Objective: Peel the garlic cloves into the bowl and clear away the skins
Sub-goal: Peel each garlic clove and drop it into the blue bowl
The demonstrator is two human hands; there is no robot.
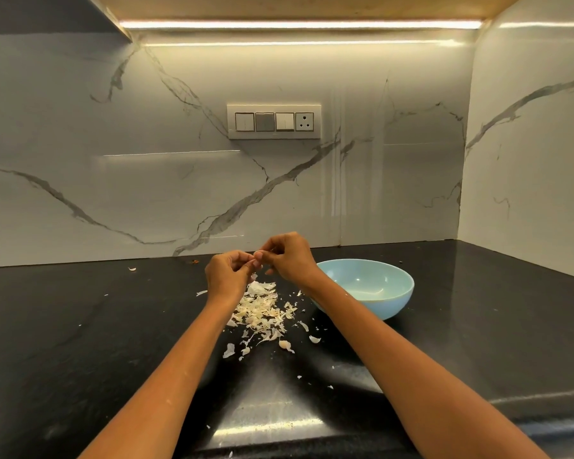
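One big white marble wall (113,144) with grey veins stands at the back, and a second one (527,160) turns the corner on the right. One long light strip (299,24) glows along the top. Below lies one black stone counter (80,326), shiny near the front edge. One switch plate (274,121) sits on the back wall (three switches and one socket).

One light blue bowl (378,293) stands on the counter, just right of the hands. What is inside it cannot be told.

Two bare arms reach forward. The left hand (227,273) and the right hand (287,260) meet above the counter, fingers curled, both pinching one small garlic clove (258,255) between them.

One pile of garlic skins (259,309) lies under the hands, too many to count. Little bits are scattered around it, and one stray skin (132,269) lies far off near the back wall.
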